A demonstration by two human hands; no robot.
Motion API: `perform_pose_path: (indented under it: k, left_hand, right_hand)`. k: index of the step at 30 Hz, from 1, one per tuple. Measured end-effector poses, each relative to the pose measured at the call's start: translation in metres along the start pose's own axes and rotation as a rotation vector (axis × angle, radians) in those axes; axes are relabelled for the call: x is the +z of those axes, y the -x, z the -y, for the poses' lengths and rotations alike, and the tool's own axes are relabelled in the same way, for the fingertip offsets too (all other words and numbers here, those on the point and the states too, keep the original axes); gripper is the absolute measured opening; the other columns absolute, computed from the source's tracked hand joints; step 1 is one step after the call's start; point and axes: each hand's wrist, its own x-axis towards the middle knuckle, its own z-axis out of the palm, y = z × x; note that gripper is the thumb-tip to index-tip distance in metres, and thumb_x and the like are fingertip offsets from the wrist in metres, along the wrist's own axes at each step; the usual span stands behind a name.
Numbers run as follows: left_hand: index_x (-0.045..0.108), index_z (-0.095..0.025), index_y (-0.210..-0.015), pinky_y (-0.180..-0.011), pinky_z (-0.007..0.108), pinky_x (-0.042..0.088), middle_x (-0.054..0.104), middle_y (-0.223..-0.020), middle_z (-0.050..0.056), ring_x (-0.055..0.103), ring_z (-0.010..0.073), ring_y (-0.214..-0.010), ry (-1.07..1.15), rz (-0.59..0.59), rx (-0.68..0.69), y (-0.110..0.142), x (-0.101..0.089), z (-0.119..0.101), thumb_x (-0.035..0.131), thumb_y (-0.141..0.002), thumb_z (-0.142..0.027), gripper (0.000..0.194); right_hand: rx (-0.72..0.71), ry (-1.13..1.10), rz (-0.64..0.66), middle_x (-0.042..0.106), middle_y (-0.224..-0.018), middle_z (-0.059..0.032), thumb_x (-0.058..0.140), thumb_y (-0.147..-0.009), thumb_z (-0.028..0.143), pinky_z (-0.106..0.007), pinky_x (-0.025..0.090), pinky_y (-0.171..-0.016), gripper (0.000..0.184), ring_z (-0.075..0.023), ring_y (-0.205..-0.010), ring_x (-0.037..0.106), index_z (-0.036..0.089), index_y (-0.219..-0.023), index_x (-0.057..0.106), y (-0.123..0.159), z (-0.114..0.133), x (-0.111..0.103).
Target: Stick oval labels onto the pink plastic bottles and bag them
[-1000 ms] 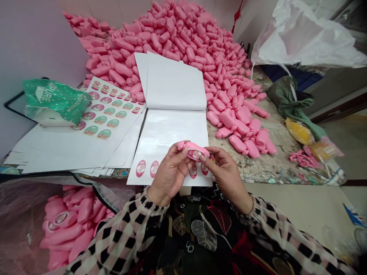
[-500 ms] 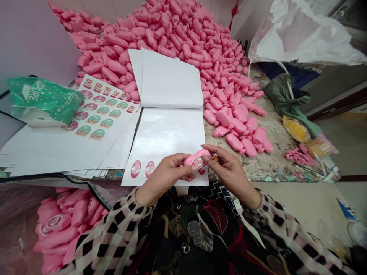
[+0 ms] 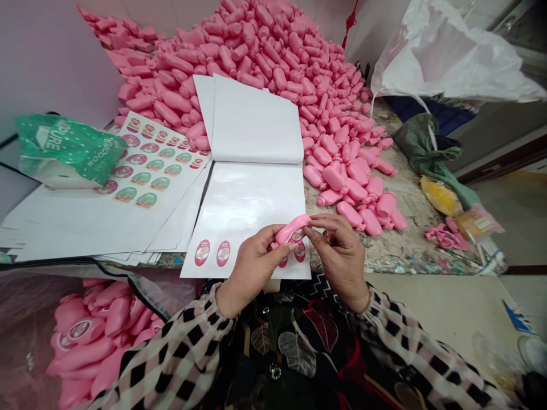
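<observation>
A small pink plastic bottle [image 3: 292, 227] is held tilted over the front edge of the sticker sheet [image 3: 256, 199]. My left hand [image 3: 256, 265] is closed around the bottle's left end, its thumb along the near side. At the other end, the thumb and fingers of my right hand [image 3: 339, 250] pinch the bottle by an oval pink-and-white sticker [image 3: 298, 232] on its face. Whether that sticker lies fully flat is hidden by the fingers. More oval stickers [image 3: 223, 253] sit along the sheet's bottom edge.
A large heap of pink bottles [image 3: 265, 51] covers the back of the table. On the left are printed label sheets [image 3: 166, 171] and a green plastic packet [image 3: 70, 151]. An open bag of labelled bottles [image 3: 94, 336] sits below left. A white plastic bag [image 3: 453, 57] hangs at right.
The bottle has turned so its right end points farther up. My right hand's fingers have shifted to that end, and my left hand has moved slightly right.
</observation>
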Motion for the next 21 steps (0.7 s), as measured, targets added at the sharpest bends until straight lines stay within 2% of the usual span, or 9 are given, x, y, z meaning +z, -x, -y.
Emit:
perform_pose_path:
  k: [4, 9, 13, 21]
  left_hand:
    - [0.063, -0.023, -0.109, -0.072, 0.026, 0.044, 0.064, -0.087, 0.0, 0.053, 0.0123, -0.074, -0.054, -0.037, 0.026, 0.0007, 0.0005, -0.0003, 0.063, -0.081, -0.032, 0.03]
    - [0.063, -0.022, -0.109, -0.065, 0.025, 0.044, 0.061, -0.077, -0.001, 0.052, 0.0124, -0.068, -0.084, -0.035, 0.033, 0.0011, 0.0003, 0.0002, 0.062, -0.081, -0.034, 0.03]
    - [0.064, -0.022, -0.106, -0.066, 0.026, 0.044, 0.06, -0.075, -0.001, 0.053, 0.0126, -0.067, -0.097, -0.034, 0.047, 0.0012, 0.0004, 0.0008, 0.062, -0.081, -0.035, 0.029]
    - [0.062, -0.025, -0.11, -0.068, 0.027, 0.044, 0.061, -0.077, -0.002, 0.052, 0.0122, -0.068, -0.172, -0.041, 0.084, 0.002, 0.0016, 0.0066, 0.06, -0.083, -0.037, 0.029]
  right_hand:
    - [0.007, -0.001, 0.011, 0.062, -0.097, -0.0033, 0.064, -0.081, 0.018, -0.037, 0.047, -0.083, 0.012, -0.018, -0.094, 0.059, 0.025, -0.091, 0.066, -0.0022, 0.0022, 0.0003]
    - [0.023, 0.012, 0.025, 0.061, -0.096, -0.0035, 0.064, -0.082, 0.019, -0.037, 0.046, -0.084, 0.009, -0.0182, -0.094, 0.058, 0.025, -0.089, 0.065, -0.002, 0.0018, -0.0003]
    - [0.037, -0.003, 0.031, 0.061, -0.096, -0.0036, 0.062, -0.083, 0.021, -0.039, 0.046, -0.085, 0.009, -0.0187, -0.095, 0.057, 0.025, -0.091, 0.062, -0.0021, 0.0004, -0.0005]
    - [-0.073, 0.178, 0.068, 0.053, -0.089, -0.003, 0.054, -0.085, 0.013, -0.032, 0.046, -0.075, 0.01, -0.0169, -0.087, 0.053, 0.023, -0.088, 0.056, -0.0044, -0.0063, -0.002]
